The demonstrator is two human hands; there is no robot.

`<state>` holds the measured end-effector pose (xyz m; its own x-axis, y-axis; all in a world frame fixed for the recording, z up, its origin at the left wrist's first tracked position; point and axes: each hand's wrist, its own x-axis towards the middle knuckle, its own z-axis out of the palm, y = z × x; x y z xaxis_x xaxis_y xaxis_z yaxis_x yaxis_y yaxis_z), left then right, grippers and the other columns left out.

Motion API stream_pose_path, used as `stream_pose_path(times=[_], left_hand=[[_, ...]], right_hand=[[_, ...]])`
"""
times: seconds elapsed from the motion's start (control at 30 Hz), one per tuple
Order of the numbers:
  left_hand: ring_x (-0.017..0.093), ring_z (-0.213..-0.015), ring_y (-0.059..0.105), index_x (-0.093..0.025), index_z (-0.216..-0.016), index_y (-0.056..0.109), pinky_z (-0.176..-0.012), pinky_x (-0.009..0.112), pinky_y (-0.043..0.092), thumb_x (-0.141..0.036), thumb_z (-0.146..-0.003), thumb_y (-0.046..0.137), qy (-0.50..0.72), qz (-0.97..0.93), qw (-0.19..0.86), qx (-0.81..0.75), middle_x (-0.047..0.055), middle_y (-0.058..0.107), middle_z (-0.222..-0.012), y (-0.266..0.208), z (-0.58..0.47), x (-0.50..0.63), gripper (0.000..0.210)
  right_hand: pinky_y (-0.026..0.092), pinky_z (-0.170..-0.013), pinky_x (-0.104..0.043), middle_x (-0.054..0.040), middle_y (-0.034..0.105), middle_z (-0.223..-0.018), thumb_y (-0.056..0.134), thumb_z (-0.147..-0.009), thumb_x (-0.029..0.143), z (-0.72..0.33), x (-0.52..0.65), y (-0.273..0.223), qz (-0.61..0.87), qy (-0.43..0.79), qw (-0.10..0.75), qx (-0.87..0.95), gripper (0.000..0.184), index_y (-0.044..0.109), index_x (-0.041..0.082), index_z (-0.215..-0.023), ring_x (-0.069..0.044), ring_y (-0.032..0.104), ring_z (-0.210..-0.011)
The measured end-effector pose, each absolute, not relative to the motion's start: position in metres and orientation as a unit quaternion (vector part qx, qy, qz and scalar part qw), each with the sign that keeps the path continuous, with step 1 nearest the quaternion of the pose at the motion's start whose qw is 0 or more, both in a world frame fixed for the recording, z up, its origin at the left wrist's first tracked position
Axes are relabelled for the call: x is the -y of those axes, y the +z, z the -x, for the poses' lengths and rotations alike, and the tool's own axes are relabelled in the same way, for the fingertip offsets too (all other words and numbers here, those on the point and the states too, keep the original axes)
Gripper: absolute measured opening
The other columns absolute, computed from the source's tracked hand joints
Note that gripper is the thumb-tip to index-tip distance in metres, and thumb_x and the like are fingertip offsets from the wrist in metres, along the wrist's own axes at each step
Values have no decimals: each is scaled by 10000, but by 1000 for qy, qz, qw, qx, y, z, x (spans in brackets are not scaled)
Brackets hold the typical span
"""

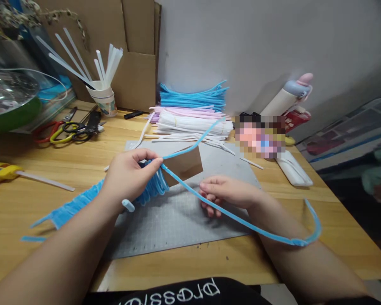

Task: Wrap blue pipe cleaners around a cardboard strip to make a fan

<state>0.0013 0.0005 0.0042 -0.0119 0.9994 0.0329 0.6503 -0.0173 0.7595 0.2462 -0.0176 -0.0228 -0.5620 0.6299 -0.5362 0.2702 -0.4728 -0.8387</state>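
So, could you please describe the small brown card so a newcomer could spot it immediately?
On the wooden table lies a grey cutting mat. Over it, beside the left hand, the card juts from blue coils. It is smaller than the tall cardboard sheets.

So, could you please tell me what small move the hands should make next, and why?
Probably the right hand should grasp the long blue strand crossing in front of it and wrap it around the brown cardboard: the left hand pinches that strand beside the blue coils, its far end curls free, and bare cardboard shows beyond the coils.
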Motion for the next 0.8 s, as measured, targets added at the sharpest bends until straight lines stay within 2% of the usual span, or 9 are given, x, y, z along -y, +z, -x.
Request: stream_pose_path(times=[0.03,0.1,0.2,0.27,0.33,0.4,0.53,0.7,0.8], left_hand=[[99,-440,368,-189,-774,698,-444,224,285,-474,-715,607,315,-641,275,-643,-48,469,-476,5,-1,0,305],[98,-442,362,-192,-770,702,-455,227,294,-453,-721,607,326,-644,263,-640,-49,472,-481,4,-2,0,282],[108,-476,416,-192,-782,708,-486,232,334,-418,-737,598,332,-659,256,-624,-34,543,-542,2,-3,0,255],[120,-510,461,-190,-793,710,-511,236,361,-405,-743,592,333,-667,256,-616,-20,591,-589,0,-4,0,250],[126,-529,485,-189,-801,711,-530,241,376,-400,-746,590,336,-668,256,-613,-12,617,-618,-1,-5,1,250],[127,-541,499,-186,-803,709,-544,243,386,-400,-743,594,346,-660,262,-613,-10,630,-637,0,-6,1,250],[129,-571,527,-175,-783,695,-555,235,406,-414,-705,636,383,-614,326,-608,-3,645,-678,2,-4,-1,258],[104,-527,489,-173,-756,685,-494,209,382,-415,-659,695,419,-564,402,-587,-15,615,-639,2,2,-5,261],[89,-503,471,-176,-721,680,-478,194,379,-387,-649,711,426,-549,424,-581,-27,597,-605,5,2,-5,224]], right_hand=[[472,-452,-205,-25,607,-652,544,-844,505,-242,22,-19,430,742,114,501,376,559,136,-774,-114,612,-540],[518,-502,-225,-51,636,-805,548,-852,469,-229,29,-15,400,761,166,482,338,577,137,-911,-125,646,-630],[460,-383,-191,-29,629,-859,578,-838,413,-204,35,-16,387,774,273,420,350,516,184,-1096,-117,637,-577],[336,-299,-148,18,604,-736,606,-824,367,-191,36,-21,395,759,317,409,300,524,181,-1046,-69,547,-425],[252,-286,-132,75,518,-569,625,-813,334,-181,37,-26,416,732,345,415,210,553,164,-912,-25,415,-329],[250,-301,-132,94,464,-496,615,-817,331,-177,39,-32,439,710,349,426,184,575,152,-828,-15,371,-316],[267,-310,-159,56,535,-541,567,-830,370,-176,43,-41,437,728,308,428,235,620,141,-844,-37,429,-333],[181,-343,-169,88,422,-471,629,-773,399,-180,40,-42,407,766,301,397,275,635,124,-792,-17,300,-340],[163,-357,-184,90,404,-477,650,-753,416,-181,38,-41,402,774,296,390,296,640,124,-801,-21,268,-356]])
